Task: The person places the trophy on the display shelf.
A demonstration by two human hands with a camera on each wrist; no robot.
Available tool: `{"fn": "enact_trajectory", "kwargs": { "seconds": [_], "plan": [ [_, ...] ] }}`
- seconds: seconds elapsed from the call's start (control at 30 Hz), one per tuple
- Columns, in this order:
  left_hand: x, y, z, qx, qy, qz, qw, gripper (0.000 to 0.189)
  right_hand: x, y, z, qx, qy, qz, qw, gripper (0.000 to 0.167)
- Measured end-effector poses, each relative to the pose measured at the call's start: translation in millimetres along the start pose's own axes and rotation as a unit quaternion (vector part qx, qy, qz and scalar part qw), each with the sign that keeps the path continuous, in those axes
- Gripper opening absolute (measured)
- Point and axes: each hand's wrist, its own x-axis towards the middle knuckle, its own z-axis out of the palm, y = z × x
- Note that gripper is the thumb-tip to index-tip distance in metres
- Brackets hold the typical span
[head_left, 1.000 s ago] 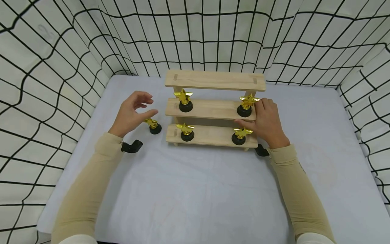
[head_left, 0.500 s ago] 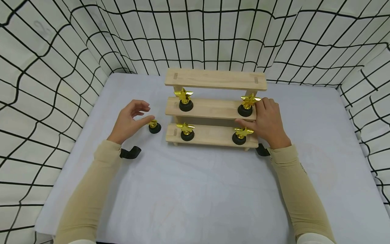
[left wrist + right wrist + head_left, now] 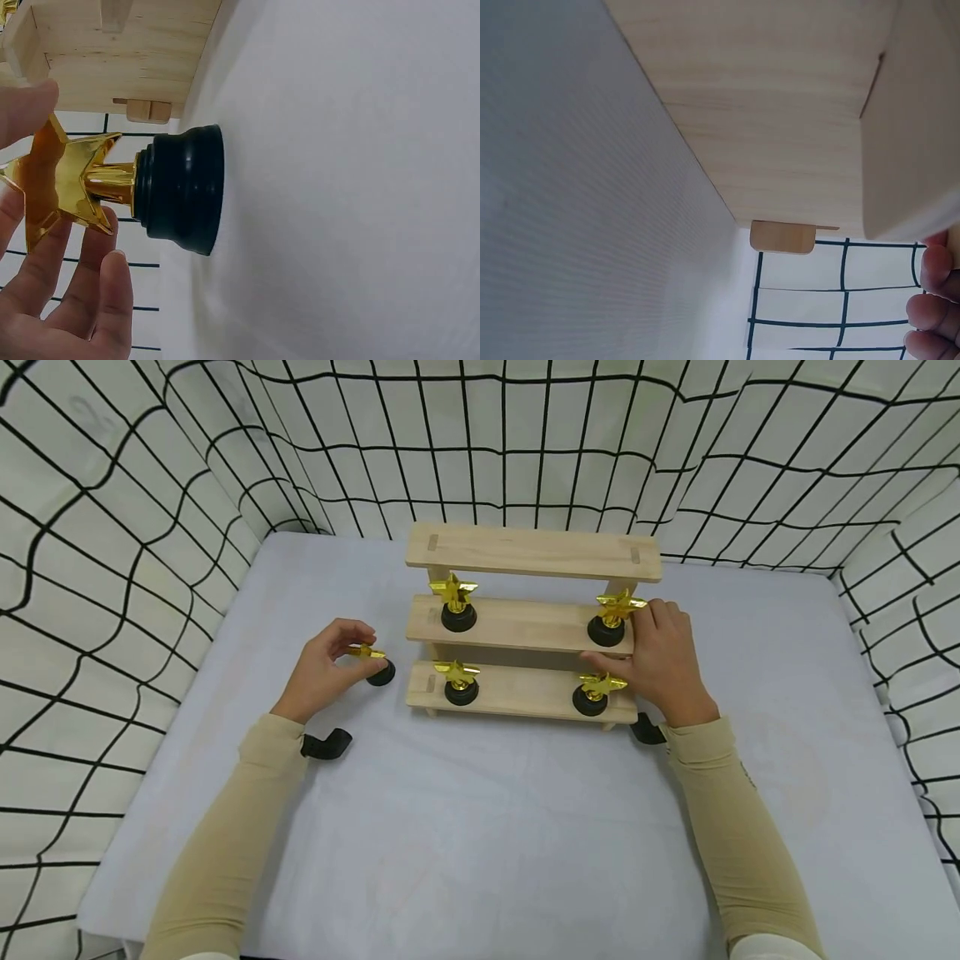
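Observation:
My left hand (image 3: 318, 672) has its thumb and fingers around the gold star of a small trophy (image 3: 184, 191). The trophy's round black base stands upright on the white table, left of a three-tier wooden shelf (image 3: 517, 625). In the left wrist view the thumb lies on one side of the star and the fingers on the other. With the thumb in front and the fingers behind, my right hand (image 3: 663, 656) grips the right end of the middle tier. Its fingertips (image 3: 930, 311) show past the wooden side panel in the right wrist view.
Star trophies stand at both ends of the middle tier, one left (image 3: 457, 606) and one right (image 3: 609, 620). The bottom tier also bears one left (image 3: 459, 687) and one right (image 3: 592, 693). Black wire mesh (image 3: 502, 452) surrounds the white-covered table (image 3: 480, 827).
My left hand has come down and right onto the loose trophy, its fingers closing around the star. My right hand keeps its grip on the shelf.

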Motion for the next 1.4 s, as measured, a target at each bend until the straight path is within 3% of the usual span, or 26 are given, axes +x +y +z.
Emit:
{"fn": "enact_trajectory", "kwargs": {
  "seconds": [0.43,0.63,1.03,1.23,1.4],
  "plan": [
    [-1.6,-1.2,3.6,0.001,-0.013,-0.003,0.9999,0.048,-0.6,-2.7,-6.0,-0.012,-0.024,0.023,0.9994,0.109],
    [-0.9,-1.8,5.4,0.007,-0.026,-0.025,0.9993,0.047,-0.8,-3.9,-6.6,-0.005,-0.025,0.024,0.9994,0.108],
    [-1.2,-9.0,9.6,0.017,-0.038,-0.039,0.9984,0.041,0.9,-4.1,-4.2,0.001,-0.019,0.023,0.9996,0.109],
    [-2.5,-14.6,8.9,0.018,-0.021,-0.033,0.9991,0.041,0.7,-3.3,-2.5,0.002,-0.015,0.021,0.9997,0.109],
    [-4.6,-19.5,7.6,-0.007,-0.009,-0.026,0.9996,0.043,0.6,-3.7,-2.5,0.007,-0.019,0.028,0.9994,0.111]
  ]
}}
